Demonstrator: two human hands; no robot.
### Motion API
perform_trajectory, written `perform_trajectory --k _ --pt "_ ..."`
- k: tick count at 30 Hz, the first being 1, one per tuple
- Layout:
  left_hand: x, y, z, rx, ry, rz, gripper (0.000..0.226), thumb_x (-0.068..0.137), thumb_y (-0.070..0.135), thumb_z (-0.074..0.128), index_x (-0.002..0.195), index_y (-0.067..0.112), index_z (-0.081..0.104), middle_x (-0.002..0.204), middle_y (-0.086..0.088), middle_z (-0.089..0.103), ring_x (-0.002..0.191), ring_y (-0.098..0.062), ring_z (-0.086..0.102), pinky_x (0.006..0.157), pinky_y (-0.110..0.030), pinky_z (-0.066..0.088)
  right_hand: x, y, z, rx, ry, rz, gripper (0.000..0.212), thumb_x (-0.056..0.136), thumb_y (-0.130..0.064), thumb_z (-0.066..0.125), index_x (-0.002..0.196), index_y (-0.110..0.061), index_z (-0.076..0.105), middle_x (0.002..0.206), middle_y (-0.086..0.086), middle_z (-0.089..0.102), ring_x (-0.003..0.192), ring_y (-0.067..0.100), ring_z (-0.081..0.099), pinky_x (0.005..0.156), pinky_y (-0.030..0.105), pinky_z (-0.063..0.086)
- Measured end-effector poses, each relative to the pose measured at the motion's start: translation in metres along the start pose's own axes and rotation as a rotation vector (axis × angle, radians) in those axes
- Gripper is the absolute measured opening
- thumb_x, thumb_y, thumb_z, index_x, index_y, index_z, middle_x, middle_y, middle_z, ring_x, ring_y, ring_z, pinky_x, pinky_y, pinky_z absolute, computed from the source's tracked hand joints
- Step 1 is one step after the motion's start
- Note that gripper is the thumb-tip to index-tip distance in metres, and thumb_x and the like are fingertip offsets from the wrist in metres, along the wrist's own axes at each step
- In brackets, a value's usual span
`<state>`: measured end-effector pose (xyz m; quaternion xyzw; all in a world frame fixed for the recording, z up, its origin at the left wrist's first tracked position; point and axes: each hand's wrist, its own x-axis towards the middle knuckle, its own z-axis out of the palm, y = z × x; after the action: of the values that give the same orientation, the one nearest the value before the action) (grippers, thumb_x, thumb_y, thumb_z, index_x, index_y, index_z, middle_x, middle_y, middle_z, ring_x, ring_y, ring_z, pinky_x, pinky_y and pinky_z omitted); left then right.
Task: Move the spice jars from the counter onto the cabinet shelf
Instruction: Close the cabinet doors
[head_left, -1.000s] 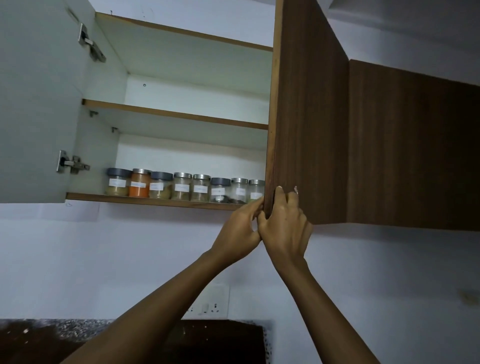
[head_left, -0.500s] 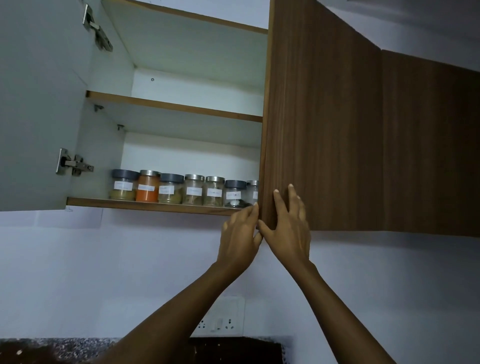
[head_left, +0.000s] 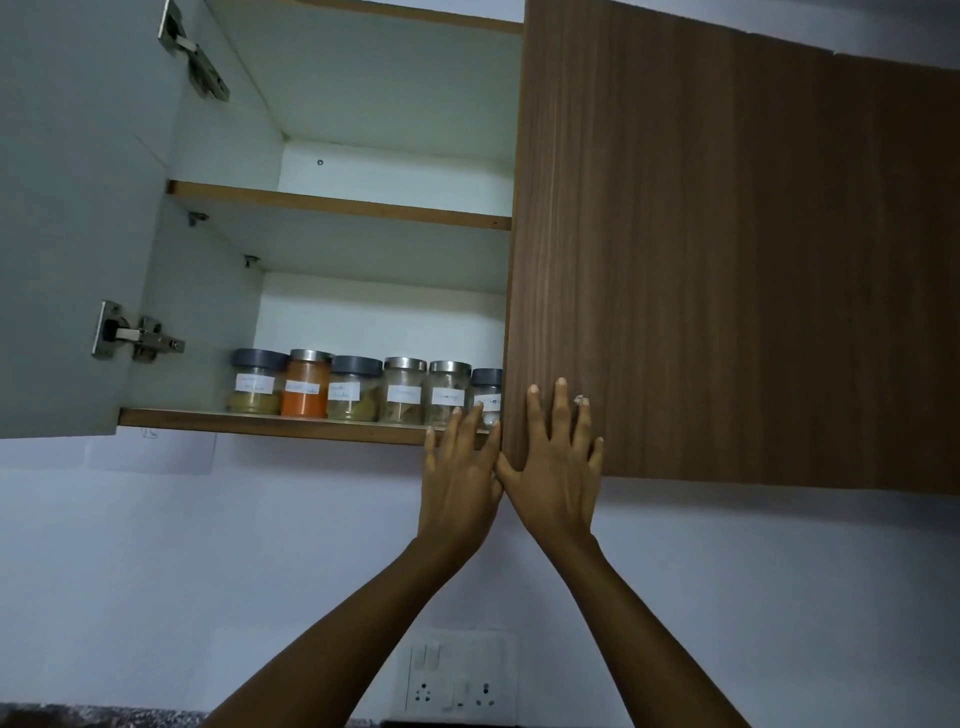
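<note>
- white wall (head_left: 156, 545) fills the lower half of the view, with a socket plate (head_left: 457, 675) low in the middle and a thin strip of dark speckled counter (head_left: 78, 717) at the bottom edge; too little counter shows to tell whether any jar waits down there.
- above hangs the cabinet (head_left: 363, 78); its left door (head_left: 62, 208) stands wide open and its wood-grain right door (head_left: 675, 260) covers the right half.
- spice jars (head_left: 353, 389) stand upright in a close row on the lower shelf (head_left: 260, 422). six show, among them an orange-filled jar (head_left: 306, 387), and the sixth is half hidden behind the right door's edge. the upper shelf (head_left: 337, 205) shows nothing on it.
- right hand (head_left: 556, 478) lies flat on the right door's face near its lower free corner, fingers straight and spread, grasping nothing.
- left hand (head_left: 460, 478) is raised just beside it in front of the shelf edge, fingers straight, holding nothing; whether it touches the door's edge i cannot tell.
- judging by the stocked shelf, the step in hand is swinging the right door shut.
- to do it well: push with the flat right palm close to the free edge, where leverage is best, and slow the last part so the door meets the frame softly and does not jolt the jars.
- draw the left fingers out of the gap first, since they sit where door edge and shelf would meet.
- the left door would want the same easy push afterwards, clear of its hinge (head_left: 135, 335).
</note>
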<state>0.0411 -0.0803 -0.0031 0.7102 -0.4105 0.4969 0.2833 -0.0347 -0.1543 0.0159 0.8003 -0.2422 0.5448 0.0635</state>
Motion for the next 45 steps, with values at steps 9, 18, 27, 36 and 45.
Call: perform_trajectory --k 9,18,27,36,45 --pt "0.01 -0.006 0.014 0.06 -0.081 -0.042 0.063 0.082 0.028 0.071 0.138 0.013 0.045 0.148 -0.018 0.034 0.137 -0.041 0.027 0.106 -0.059 0.018 0.012 -0.004 0.02 -0.044 0.015 0.037 0.084 0.079 -0.057 0.059 0.147 -0.021 0.025 0.156 0.011 0.018 0.14 0.037 0.021 0.101 0.059 0.032" --pt "0.012 -0.011 0.015 0.066 -0.212 -0.061 0.06 0.1 0.041 0.033 0.15 0.022 0.006 0.159 -0.005 -0.004 0.145 -0.026 -0.012 0.114 -0.046 -0.008 0.016 -0.006 0.028 -0.082 0.014 0.042 0.083 0.078 -0.057 0.061 0.145 -0.02 0.029 0.154 0.014 0.022 0.138 0.04 0.024 0.098 0.06 0.035" --pt "-0.012 -0.025 -0.027 0.053 -0.135 0.079 0.065 0.093 0.023 0.048 0.149 0.018 0.016 0.158 -0.005 0.008 0.146 -0.024 -0.005 0.114 -0.042 -0.011 0.008 -0.002 0.009 0.066 -0.096 -0.012 0.08 0.086 -0.054 0.051 0.149 -0.02 0.013 0.158 0.009 0.001 0.143 0.035 0.002 0.109 0.059 0.015" --pt "-0.038 -0.061 -0.11 0.114 0.039 0.077 0.057 0.085 0.02 0.049 0.14 0.014 0.04 0.148 -0.007 0.037 0.142 -0.027 0.023 0.116 -0.045 0.01 -0.03 -0.069 -0.016 0.246 0.325 -0.255 0.074 0.071 -0.029 0.076 0.134 -0.004 0.045 0.142 0.017 0.043 0.131 0.035 0.041 0.105 0.052 0.03" --pt "-0.074 -0.099 -0.238 0.305 0.115 0.072 0.056 0.087 0.015 0.051 0.142 0.011 0.038 0.148 -0.007 0.037 0.142 -0.026 0.022 0.116 -0.043 0.01 -0.077 -0.188 -0.077 0.486 0.303 -0.286 0.067 0.079 -0.033 0.064 0.136 -0.005 0.041 0.144 0.014 0.042 0.133 0.03 0.037 0.108 0.05 0.028"
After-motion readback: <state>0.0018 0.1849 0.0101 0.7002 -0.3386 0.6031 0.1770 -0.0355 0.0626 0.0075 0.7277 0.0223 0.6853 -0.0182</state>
